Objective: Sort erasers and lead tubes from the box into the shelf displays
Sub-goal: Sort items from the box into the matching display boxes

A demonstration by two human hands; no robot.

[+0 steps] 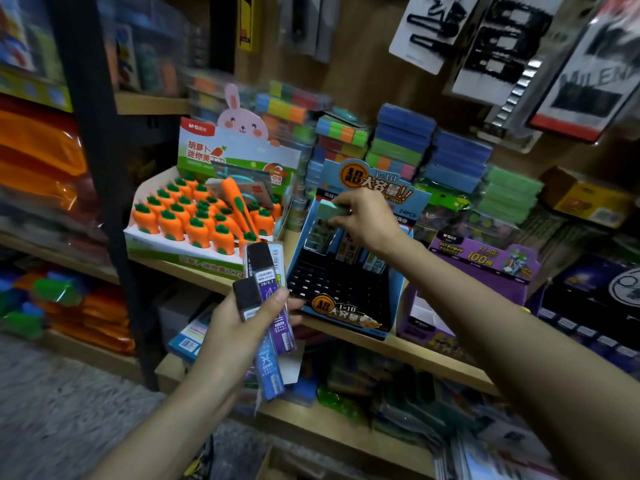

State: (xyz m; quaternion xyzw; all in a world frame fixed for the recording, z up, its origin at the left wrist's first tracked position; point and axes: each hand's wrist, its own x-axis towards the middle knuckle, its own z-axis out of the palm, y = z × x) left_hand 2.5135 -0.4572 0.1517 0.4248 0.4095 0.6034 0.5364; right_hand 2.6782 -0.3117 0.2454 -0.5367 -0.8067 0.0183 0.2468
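My left hand [239, 323] grips several lead tubes [268, 299] with black caps and blue and purple bodies, fanned out in front of the shelf. My right hand [363, 216] pinches a pale green lead tube [329, 206] at its top, over the back rows of a blue display box [394, 299] with a black slotted insert [332, 282]. A few tubes stand in the back slots of that insert; the front slots show empty holes.
A carrot eraser display [194, 220] with a rabbit header stands left of the blue box. A purple display box [485, 261] sits to its right. Stacks of coloured sticky notes [401, 140] fill the back. The wooden shelf edge [415, 351] runs below; carded items hang above.
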